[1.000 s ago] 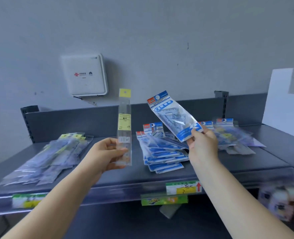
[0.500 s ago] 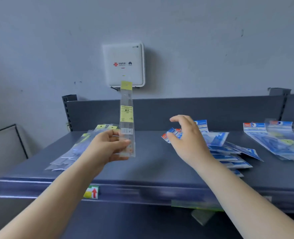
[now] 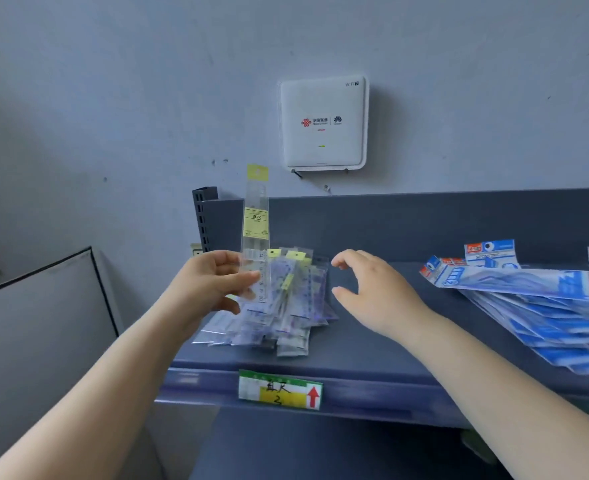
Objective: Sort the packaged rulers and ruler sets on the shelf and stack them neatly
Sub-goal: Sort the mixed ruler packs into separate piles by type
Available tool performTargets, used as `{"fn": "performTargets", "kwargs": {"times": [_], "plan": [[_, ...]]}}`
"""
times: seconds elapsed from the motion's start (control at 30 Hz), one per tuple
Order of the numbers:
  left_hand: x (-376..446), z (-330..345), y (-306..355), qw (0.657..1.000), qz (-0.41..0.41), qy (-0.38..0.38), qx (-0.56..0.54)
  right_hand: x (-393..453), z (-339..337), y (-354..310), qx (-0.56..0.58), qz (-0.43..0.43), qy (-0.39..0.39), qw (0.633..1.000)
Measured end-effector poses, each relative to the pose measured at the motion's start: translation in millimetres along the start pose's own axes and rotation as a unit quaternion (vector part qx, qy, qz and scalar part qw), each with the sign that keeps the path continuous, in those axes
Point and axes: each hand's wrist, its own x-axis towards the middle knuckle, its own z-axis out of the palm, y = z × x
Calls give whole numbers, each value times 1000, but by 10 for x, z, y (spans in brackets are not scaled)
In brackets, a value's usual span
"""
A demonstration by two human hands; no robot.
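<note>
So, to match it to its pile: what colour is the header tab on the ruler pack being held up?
Yellow, on the ruler pack, head view.

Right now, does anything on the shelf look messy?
Yes. The clear ruler pile is fanned out crookedly, not squared up. The blue packs on the right are splayed too, edges sliding past each other.

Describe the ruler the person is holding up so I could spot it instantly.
Find the white wifi box on the wall, then look down and left to the left hand. It grips a clear packaged ruler. Unlike the ruler pile lying flat on the shelf behind, this one stands upright, its yellow tab on top.
</note>
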Motion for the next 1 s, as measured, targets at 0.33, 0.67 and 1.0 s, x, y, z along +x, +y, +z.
{"fn": "performTargets", "kwargs": {"times": [0.33, 0.67, 1.0], "plan": [[320, -361, -224, 995, 8, -79, 60, 167, 357, -575, -24, 51, 12, 998], [410, -260, -382, 872, 186, -24, 452, 72, 312, -555, -97, 86, 20, 991], [132, 724, -29, 737, 325, -20, 592, -335, -234, -101, -269, 96, 6, 958]]}}
